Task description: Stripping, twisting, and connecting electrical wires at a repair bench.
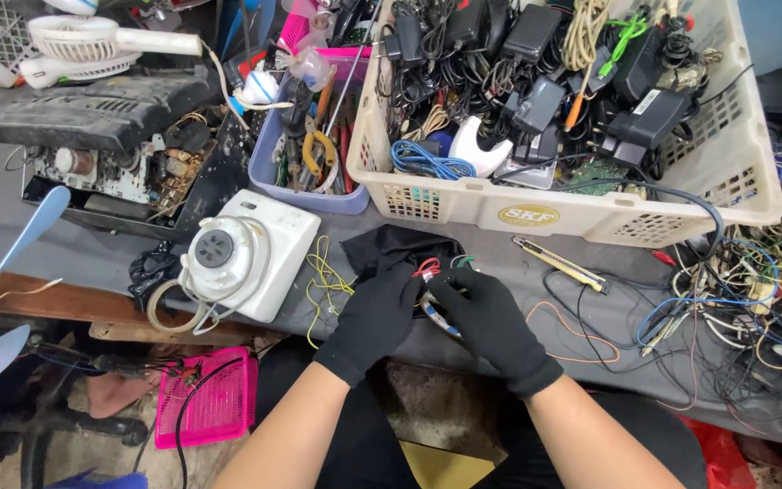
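**At the bench edge: two gloved hands closing on a small wired part**

At the front edge of the grey worktop (pixel 65 244), both hands are wearing black knit gloves and are meeting over a small black electrical part with red, blue and green wires (pixel 431 276). The left hand (pixel 375 317) is curling against the part from its left, fingers closed on it. The right hand (pixel 491 317) is pinching the same part from its right side, thumb and fingers narrow. The part is sitting between the two hands, just in front of a black cloth-like casing (pixel 395 246) that is lying flat on the worktop.

Just left of the hands, a white square appliance with a round grey dial (pixel 246 254) is resting beside loose yellow-green wire (pixel 323 272). Behind the hands, a large cream plastic crate full of black power adapters and cables (pixel 554 213) is standing. A yellow-handled utility knife (pixel 558 264) is lying right of the hands, near a tangle of mixed cables (pixel 753 290).
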